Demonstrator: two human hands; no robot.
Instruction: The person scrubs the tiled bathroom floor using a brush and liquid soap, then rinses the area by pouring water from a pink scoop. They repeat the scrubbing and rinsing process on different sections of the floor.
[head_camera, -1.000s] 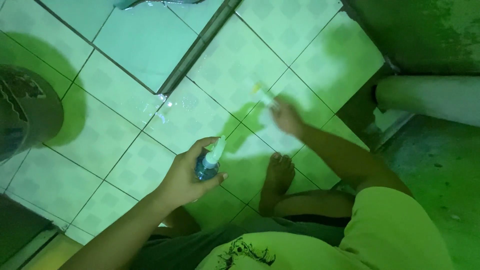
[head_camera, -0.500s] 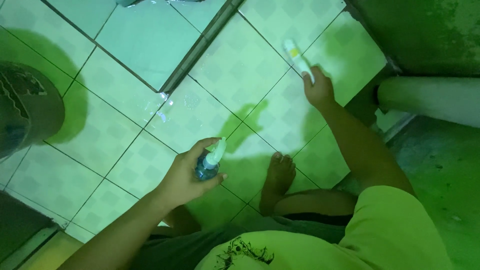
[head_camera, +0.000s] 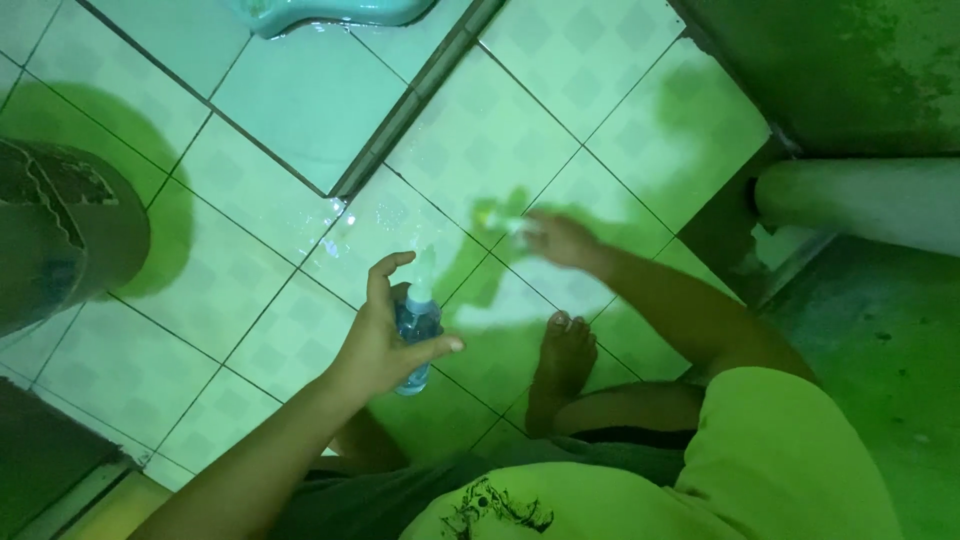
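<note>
Gripping, left hand (head_camera: 385, 345): fingers loosely curled round a blue spray bottle (head_camera: 416, 335).
Right hand (head_camera: 562, 240), at 1 o'clock: closed on a blurred, perhaps brush-like thing (head_camera: 500, 218).

**Right hand swings back down, left hand loosens on the bottle**

The right hand (head_camera: 560, 240), half a second ago stretched far out over the tiles with its pale brush (head_camera: 505, 222), has pulled back nearer the bare foot (head_camera: 562, 345) and is blurred. The left hand (head_camera: 385, 340) has opened its fingers around the blue spray bottle (head_camera: 418, 325), forefinger now lifted
</note>
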